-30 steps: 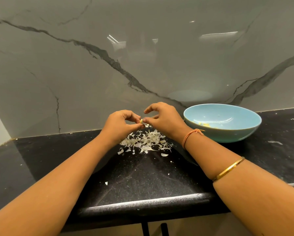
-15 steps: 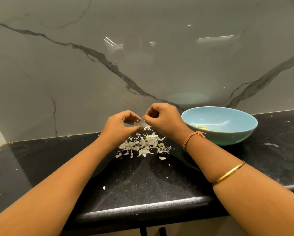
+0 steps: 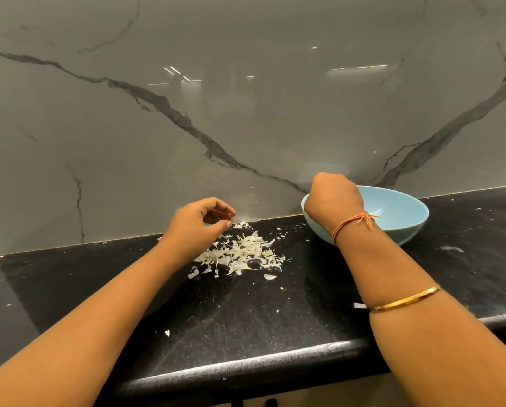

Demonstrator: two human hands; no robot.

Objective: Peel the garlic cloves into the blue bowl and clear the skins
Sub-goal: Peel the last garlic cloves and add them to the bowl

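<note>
Now right hand over blue bowl rim; skins on counter.

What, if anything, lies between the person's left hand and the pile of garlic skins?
Nothing visible does. The left hand hangs just over the left edge of the garlic skins, which lie on the black counter. The blue bowl stands off to the right.

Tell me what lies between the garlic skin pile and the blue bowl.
In the head view, mostly bare black counter separates the skin pile from the blue bowl; only a few small skin flecks lie scattered there.
</note>
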